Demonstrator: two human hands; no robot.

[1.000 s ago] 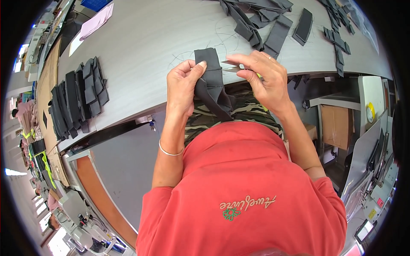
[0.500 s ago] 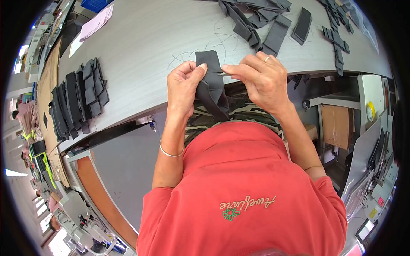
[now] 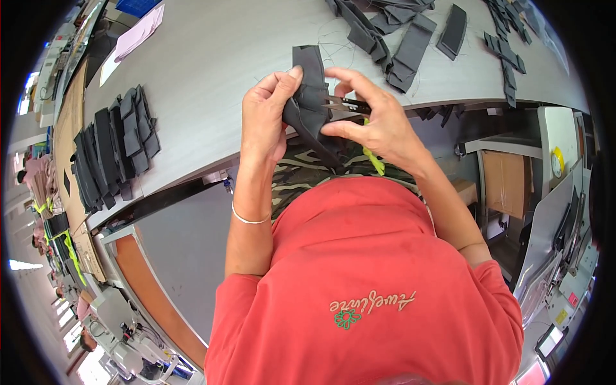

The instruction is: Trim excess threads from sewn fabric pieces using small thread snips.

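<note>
A dark grey strip of fabric (image 3: 310, 90) hangs over the table's near edge, its lower part folded down toward my lap. My left hand (image 3: 266, 115) is closed on its left side, the thumb pressed flat on top. On the other side my right hand (image 3: 378, 125) holds black thread snips (image 3: 350, 105) within the curled palm, a yellow-green ribbon (image 3: 373, 160) trailing below them. The snips' blades look parted and point left at the strip. My right thumb and forefinger reach to the strip's right edge.
A row of folded dark strips (image 3: 112, 151) lies at the table's left. More dark strips (image 3: 410, 51) and loose threads lie at the back right. Pink papers (image 3: 138, 33) sit near a blue bin (image 3: 136, 6) at far left. The table's edge (image 3: 192, 176) runs before me.
The strip has shifted up and bent at its middle. My right hand has opened out from a pinch and turned, so the snips and their ribbon show more plainly.
</note>
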